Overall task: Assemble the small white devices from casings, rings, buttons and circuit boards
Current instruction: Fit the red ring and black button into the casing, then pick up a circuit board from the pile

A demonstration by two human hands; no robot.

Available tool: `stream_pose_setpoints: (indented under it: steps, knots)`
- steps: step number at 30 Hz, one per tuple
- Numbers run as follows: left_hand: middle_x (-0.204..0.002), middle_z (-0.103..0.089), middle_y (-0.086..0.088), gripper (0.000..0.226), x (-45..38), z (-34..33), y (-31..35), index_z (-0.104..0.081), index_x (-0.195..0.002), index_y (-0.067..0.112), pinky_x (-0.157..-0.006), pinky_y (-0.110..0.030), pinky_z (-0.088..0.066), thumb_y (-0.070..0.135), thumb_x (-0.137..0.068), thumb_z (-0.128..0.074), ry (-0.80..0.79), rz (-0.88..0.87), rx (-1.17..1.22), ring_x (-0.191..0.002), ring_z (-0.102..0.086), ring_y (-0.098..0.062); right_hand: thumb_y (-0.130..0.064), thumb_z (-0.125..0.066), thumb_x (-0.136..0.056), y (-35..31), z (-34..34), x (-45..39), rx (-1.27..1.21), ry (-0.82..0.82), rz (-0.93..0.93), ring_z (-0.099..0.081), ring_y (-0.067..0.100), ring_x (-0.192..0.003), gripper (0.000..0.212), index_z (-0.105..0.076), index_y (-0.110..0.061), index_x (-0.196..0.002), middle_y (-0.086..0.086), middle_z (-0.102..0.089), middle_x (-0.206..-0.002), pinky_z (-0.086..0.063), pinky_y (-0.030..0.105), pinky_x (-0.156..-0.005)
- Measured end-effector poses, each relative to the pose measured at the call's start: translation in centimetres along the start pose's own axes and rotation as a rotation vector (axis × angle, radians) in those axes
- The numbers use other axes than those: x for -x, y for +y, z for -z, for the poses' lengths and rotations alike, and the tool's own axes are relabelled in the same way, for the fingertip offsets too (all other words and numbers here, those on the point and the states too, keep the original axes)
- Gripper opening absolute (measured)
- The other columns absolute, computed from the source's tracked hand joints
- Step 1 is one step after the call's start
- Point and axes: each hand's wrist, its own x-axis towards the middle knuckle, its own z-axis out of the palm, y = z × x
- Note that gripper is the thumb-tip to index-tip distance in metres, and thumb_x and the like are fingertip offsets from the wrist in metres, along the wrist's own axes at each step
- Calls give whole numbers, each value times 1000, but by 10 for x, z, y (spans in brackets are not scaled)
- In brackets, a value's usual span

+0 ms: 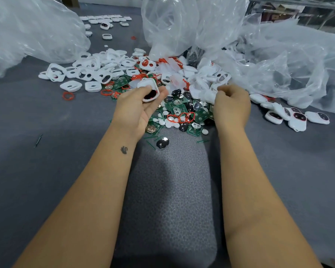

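Grey padded fabric covers the worktop [46,171], seen from a head-worn camera looking down along two bare forearms that reach toward its far middle. The left hand [139,107] is turned palm up, its thumb and fingers curled round a white casing [149,89] with rounded corners; a dark insert shows in the casing's opening. The right hand [231,104], just right of it, is seen from the back with its fingers curled down into a heap of white casing halves [203,78]; it seems to pinch a white piece, but which one cannot be told. Between and just beyond the two hands lies a spread of green circuit boards [177,110], mixed with small white round buttons [165,113] and dark oval pieces. Red rings [182,117] lie linked on top of the boards, and one more red ring [68,96] sits alone to the left. White casing frames with cut-out openings [93,72] pile up toward the far left of the heap. Near the right edge lie several assembled white devices [298,118] with dark faces. Crumpled clear plastic bags [182,22] rise along the far side, at the left, middle and right. A row of further white devices [104,19] rests close to the far edge.
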Motion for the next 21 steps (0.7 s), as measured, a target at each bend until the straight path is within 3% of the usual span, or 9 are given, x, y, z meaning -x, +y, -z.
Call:
stream_pose_setpoints:
  steps: [2,4,9,11,16,21]
  knots:
    - [-86,-72,-23,13,-1,0,-1,-56,-105,-11,-67,-25,-58,-2,-98,-50,29,-22,0,-84,-74,-29,-12,-46,-86,6,1,-4,108,-55,15,-58,21,-109,40,-67,-23,-118,-2,-66,-115,-48,35,-90]
    - [-80,-73,-19,13,-1,0,-2,-57,-104,-10,-67,-25,-58,-1,-98,-49,42,-41,-11,-81,-74,-27,-14,-45,-87,8,-1,-4,184,-127,85,-51,24,-120,44,-63,-26,-125,2,-60,-129,-43,40,-101]
    - [-82,-74,-18,13,1,0,-2,-60,-101,-6,-69,-26,-58,-1,-99,-48,19,-48,-33,-83,-74,-27,-31,-42,-96,11,-9,0,568,-319,233,-33,30,-136,40,-55,-37,-134,6,-42,-147,-24,43,-111]
    - [-83,-74,-18,13,1,-1,-4,-61,-100,-5,-70,-26,-59,-1,-99,-49,13,-32,-55,-84,-74,-27,-33,-40,-98,13,-10,0,610,-360,238,-31,29,-138,40,-56,-36,-134,5,-43,-148,-22,44,-113]
    - [-82,-74,-18,12,1,-1,-6,-62,-96,-4,-71,-27,-59,-1,-98,-50,31,-21,-93,-83,-74,-27,-22,-46,-95,7,-7,4,355,-194,270,-59,24,-108,31,-70,-21,-114,2,-70,-112,-44,36,-95]
    - [-81,-74,-17,13,1,-2,-7,-62,-93,-2,-70,-27,-59,-1,-98,-50,28,-27,-143,-82,-74,-26,-11,-47,-96,-1,-7,5,-222,-265,121,-63,12,-101,33,-66,-24,-119,0,-69,-114,-48,21,-83]
